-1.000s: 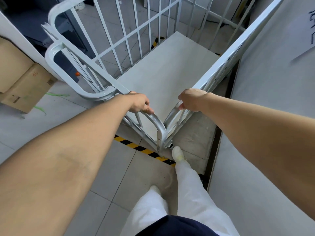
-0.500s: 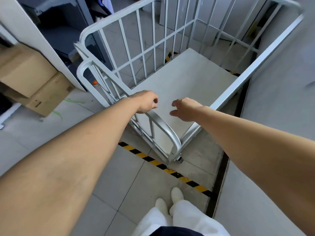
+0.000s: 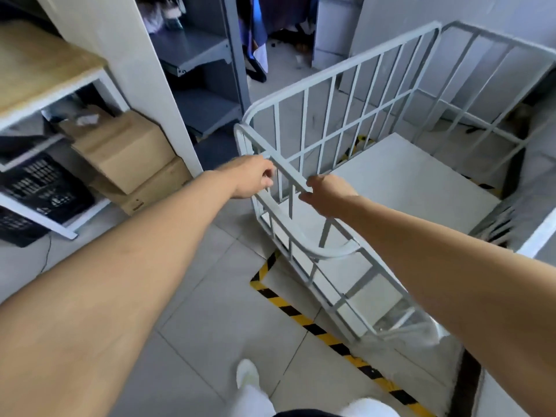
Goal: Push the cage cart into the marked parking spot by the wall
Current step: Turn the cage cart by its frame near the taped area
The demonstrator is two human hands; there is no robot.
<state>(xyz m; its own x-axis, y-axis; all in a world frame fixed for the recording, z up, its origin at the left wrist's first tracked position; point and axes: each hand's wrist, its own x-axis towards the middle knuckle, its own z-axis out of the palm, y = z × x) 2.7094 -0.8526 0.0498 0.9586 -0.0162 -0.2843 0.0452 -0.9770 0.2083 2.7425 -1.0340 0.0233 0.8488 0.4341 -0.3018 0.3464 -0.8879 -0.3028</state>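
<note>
Head view: cage cart (image 3: pixel 400 188) sits inside the yellow/black floor tape (image 3: pixel 319 329), w/ the wall (image 3: pixel 451 28) on its far side. Long axis runs from near-right to far-left; its barred near side faces the person. Cart deck bare, nothing loaded. Left hand (image 3: pixel 251 176) curled on the top rail (image 3: pixel 288 176), fingers closed round it. Right hand (image 3: pixel 326 194) also at that rail, fingers hooked loosely (full grip — can't tell). Cardboard boxes (image 3: pixel 126 155) stacked under the bench (image 3: pixel 45 70) at left; print on them too small to read. Contents of black crates (image 3: pixel 42 188) unclear.
</note>
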